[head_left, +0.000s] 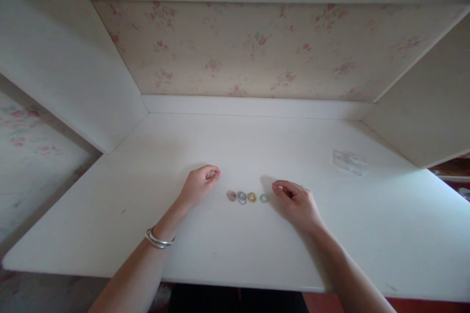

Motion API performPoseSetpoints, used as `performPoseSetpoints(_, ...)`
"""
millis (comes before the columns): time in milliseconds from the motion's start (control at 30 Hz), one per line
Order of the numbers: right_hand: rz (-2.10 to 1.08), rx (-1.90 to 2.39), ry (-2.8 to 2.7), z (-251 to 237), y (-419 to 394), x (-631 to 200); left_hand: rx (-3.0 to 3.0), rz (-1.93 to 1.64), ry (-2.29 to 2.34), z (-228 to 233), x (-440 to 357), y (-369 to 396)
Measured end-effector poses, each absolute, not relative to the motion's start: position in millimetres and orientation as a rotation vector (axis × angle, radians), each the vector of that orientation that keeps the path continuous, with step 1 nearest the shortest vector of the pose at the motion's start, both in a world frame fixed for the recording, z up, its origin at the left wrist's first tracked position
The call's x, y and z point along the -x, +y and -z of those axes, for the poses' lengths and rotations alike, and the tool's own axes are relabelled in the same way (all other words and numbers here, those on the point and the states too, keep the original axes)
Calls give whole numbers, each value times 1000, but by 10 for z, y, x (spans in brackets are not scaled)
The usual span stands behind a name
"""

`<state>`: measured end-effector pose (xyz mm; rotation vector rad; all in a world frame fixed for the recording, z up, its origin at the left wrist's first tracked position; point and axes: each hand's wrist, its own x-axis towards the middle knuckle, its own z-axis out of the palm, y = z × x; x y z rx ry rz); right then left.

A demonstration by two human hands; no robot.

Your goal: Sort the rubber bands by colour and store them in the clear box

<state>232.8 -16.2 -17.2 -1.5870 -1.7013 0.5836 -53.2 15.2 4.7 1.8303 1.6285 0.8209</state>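
Note:
My left hand (201, 182) rests over the white tabletop with its fingers curled and the thumb against the index finger; nothing shows between them. A silver bangle (159, 239) is on that wrist. My right hand (296, 200) is curled as well, fingertips together, and I see no object in it. In a short row between the hands lie small thin rings, perhaps elastic bands: pinkish rings (231, 196) nearest my left hand, grey rings (241, 197), yellow rings (251, 197), and pale green rings (263, 198) close to my right fingertips. Neither hand touches them.
A clear plastic case or bag (349, 162) lies at the right on the white table (220, 249). A tiny dark sliver (124, 211) is at the left. White panels stand at both sides, and a low ledge (253, 106) runs along the flower-patterned back wall.

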Motion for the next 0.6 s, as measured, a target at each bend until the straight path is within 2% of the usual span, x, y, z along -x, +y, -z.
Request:
performPoseSetpoints(167, -520, 1413, -2000, 37, -395, -1939, -1774, -809, 1581, -12, 529, 216)
performPoseSetpoints(300, -315, 1284, -2319, -49, -451, -1626, -1772, -827, 1564, 12, 540, 236)
performPoseSetpoints(600, -158, 1275, -2422, 13, -377, -1518, -1839, -802, 1540, 8, 530, 228)
